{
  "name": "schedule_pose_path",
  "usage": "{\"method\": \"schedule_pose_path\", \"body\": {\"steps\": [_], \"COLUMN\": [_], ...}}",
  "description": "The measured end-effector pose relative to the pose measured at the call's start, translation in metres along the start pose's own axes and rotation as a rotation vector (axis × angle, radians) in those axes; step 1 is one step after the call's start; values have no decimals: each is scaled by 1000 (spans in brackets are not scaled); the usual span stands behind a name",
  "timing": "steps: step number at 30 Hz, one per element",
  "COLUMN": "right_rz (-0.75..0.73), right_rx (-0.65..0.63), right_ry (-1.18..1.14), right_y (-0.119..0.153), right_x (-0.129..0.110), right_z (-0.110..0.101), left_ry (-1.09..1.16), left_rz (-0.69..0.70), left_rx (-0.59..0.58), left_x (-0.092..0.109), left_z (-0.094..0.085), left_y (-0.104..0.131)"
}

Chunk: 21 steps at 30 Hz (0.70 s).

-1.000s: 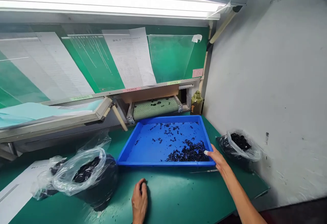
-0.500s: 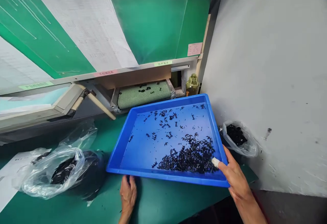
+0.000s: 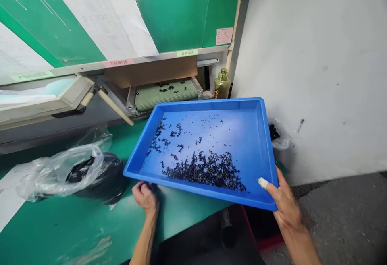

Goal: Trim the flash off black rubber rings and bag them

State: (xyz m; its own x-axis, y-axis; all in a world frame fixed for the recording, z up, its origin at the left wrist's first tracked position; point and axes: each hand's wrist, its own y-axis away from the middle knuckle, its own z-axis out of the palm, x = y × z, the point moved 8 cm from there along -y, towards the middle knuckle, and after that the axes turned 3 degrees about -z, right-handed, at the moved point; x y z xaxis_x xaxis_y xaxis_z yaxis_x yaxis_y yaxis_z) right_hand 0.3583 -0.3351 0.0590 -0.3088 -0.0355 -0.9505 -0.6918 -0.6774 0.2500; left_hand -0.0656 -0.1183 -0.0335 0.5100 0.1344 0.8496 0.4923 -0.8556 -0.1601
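A blue plastic tray [image 3: 242, 132] tilts over the bench. Many small dark pieces [image 3: 208, 168] are heaped along its near side, with more scattered toward its left end. My right hand [image 3: 286, 198] grips the tray's near right corner, its white-wrapped thumb over the rim and the fingers behind the wall. Just below the near left corner, my left hand [image 3: 146, 196] is closed with its fingers curled. Whether it touches the tray or has anything in it is hidden. Left of that hand, a clear plastic bag [image 3: 99, 168] full of black parts stands open.
Behind the tray is a green ribbed conveyor belt [image 3: 166, 94] with several black parts on it. A yellow-green bottle [image 3: 222, 83] stands beside it. Another bag [image 3: 281, 136] of black parts sits by the grey wall at right. The green bench [image 3: 121, 232] ends in front of me.
The tray has tipped and its heap of small pieces has slid left. My left hand has curled closed near the tray's left corner. My right hand still grips the tray. The view has shifted.
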Motion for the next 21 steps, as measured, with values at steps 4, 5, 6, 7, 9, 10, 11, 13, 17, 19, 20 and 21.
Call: {"method": "schedule_pose_path", "body": {"steps": [4,5,6,7,9,10,11,13,17,19,20,21], "right_rz": [-74,-70,-57,-41,-7,7,17,14,-33,-50,-61,-73], "right_rx": [51,69,92,121,175,191,197,201,224,248,261,273], "right_ry": [-44,-46,-40,-32,-24,-25,-29,-27,28,57,68,77], "right_y": [42,53,62,70,82,86,89,90,85,82,80,79], "right_x": [35,48,62,76,102,113,122,133,139,141,143,143], "right_z": [2,2,2,1,-3,-5,-5,-5,-1,0,0,-1], "left_ry": [64,93,125,154,194,200,204,212,237,245,236,209], "left_rz": [73,148,245,344,479,490,481,460,491,572,627,686], "left_rx": [164,174,156,115,12,-20,-34,-39,-75,-84,-89,-107], "left_x": [7,12,19,25,30,27,23,12,3,15,26,42], "left_z": [-35,-43,-48,-51,-51,-49,-48,-45,-40,-44,-46,-48], "left_y": [26,35,46,57,74,78,79,77,72,77,81,87]}}
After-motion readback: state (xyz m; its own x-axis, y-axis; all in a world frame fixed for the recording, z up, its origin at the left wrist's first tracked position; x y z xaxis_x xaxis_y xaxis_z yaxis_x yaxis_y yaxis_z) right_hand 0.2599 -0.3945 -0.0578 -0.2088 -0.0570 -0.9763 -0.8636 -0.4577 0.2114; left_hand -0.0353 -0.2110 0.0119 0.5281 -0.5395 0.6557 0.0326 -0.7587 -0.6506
